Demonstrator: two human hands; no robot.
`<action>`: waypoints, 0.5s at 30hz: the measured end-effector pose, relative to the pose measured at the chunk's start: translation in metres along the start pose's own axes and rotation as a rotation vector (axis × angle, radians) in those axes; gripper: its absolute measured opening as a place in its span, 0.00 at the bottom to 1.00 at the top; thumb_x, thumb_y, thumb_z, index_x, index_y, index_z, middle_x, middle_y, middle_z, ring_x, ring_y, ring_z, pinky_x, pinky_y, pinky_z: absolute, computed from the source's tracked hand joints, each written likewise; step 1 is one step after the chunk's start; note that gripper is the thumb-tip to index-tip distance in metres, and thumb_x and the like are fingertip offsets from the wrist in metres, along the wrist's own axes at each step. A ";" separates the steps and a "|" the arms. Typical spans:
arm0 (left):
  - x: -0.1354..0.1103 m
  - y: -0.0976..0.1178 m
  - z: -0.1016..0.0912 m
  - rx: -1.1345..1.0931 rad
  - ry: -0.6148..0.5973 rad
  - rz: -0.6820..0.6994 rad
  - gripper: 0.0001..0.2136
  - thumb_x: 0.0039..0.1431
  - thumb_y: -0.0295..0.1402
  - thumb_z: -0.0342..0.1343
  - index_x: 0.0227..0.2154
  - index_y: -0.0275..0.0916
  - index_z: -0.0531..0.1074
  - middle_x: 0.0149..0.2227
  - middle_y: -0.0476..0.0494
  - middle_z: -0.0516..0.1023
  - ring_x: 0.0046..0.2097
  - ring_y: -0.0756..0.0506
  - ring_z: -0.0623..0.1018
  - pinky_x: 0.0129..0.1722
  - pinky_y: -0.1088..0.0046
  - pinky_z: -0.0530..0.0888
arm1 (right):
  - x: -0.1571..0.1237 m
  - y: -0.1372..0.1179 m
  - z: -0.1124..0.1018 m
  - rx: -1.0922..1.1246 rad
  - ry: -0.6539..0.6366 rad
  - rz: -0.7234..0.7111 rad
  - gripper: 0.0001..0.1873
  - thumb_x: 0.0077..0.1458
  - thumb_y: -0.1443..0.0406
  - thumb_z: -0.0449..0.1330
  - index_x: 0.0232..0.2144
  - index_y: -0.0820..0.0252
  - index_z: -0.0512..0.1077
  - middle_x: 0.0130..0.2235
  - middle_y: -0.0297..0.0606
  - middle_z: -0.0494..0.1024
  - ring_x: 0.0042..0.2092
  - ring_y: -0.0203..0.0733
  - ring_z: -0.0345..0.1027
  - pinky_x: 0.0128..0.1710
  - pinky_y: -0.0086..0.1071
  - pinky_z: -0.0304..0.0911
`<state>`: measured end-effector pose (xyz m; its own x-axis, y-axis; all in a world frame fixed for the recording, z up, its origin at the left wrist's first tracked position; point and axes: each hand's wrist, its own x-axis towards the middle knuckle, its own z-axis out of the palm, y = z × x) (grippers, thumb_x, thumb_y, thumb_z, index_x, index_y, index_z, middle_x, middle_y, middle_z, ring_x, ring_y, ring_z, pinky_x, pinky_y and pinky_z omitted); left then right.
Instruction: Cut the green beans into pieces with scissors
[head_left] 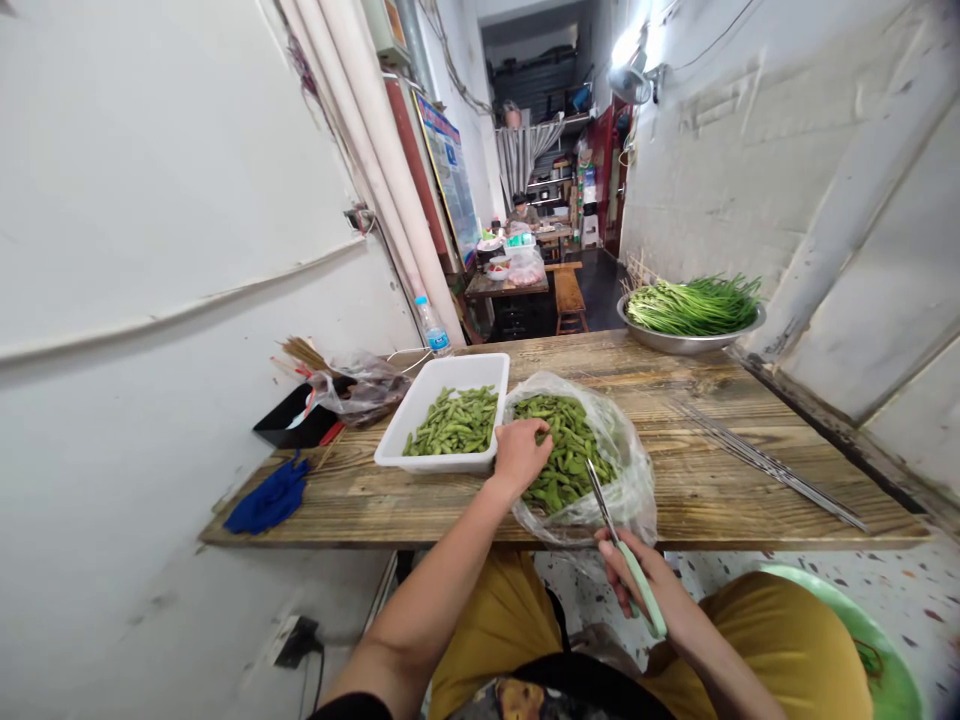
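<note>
My left hand is over the left side of a clear plastic bag full of green edamame pods. Its thumb and fingers are curled together at the pods; what they pinch is too small to make out. Pale green-handled scissors are in my right hand, at the table's front edge. Their blades point up and forward over the bag and look closed. Left of the bag, a white plastic tub holds more pods.
A metal bowl of long green stalks stands back right, with metal skewers nearer. On the left are a black box, a blue cloth and a water bottle. A green basin is low right. A person sits far back.
</note>
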<state>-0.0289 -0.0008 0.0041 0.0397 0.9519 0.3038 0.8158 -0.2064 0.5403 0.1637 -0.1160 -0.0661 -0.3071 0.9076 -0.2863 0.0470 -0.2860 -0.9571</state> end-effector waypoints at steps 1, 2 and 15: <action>-0.003 0.002 0.000 -0.133 -0.033 -0.019 0.08 0.51 0.31 0.53 0.33 0.37 0.75 0.33 0.45 0.78 0.37 0.46 0.74 0.44 0.66 0.66 | 0.001 -0.002 0.000 -0.007 0.010 -0.014 0.23 0.51 0.47 0.54 0.41 0.57 0.64 0.20 0.25 0.60 0.18 0.30 0.54 0.15 0.24 0.53; -0.007 0.004 0.000 -0.265 -0.093 -0.035 0.09 0.51 0.32 0.53 0.34 0.37 0.75 0.32 0.45 0.78 0.35 0.47 0.74 0.41 0.69 0.67 | 0.001 -0.005 -0.001 -0.023 0.023 -0.031 0.24 0.50 0.47 0.54 0.42 0.57 0.64 0.20 0.25 0.61 0.18 0.31 0.54 0.15 0.24 0.53; -0.029 0.013 0.005 -0.665 -0.501 -0.116 0.11 0.48 0.37 0.56 0.30 0.34 0.77 0.28 0.46 0.79 0.31 0.49 0.75 0.36 0.74 0.69 | -0.004 -0.027 -0.001 -0.127 0.091 -0.116 0.25 0.44 0.47 0.60 0.38 0.59 0.72 0.15 0.25 0.59 0.17 0.32 0.54 0.16 0.25 0.53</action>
<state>-0.0169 -0.0303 -0.0018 0.3563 0.9308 -0.0812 0.3262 -0.0425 0.9444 0.1650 -0.1117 -0.0395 -0.2303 0.9579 -0.1715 0.1377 -0.1424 -0.9802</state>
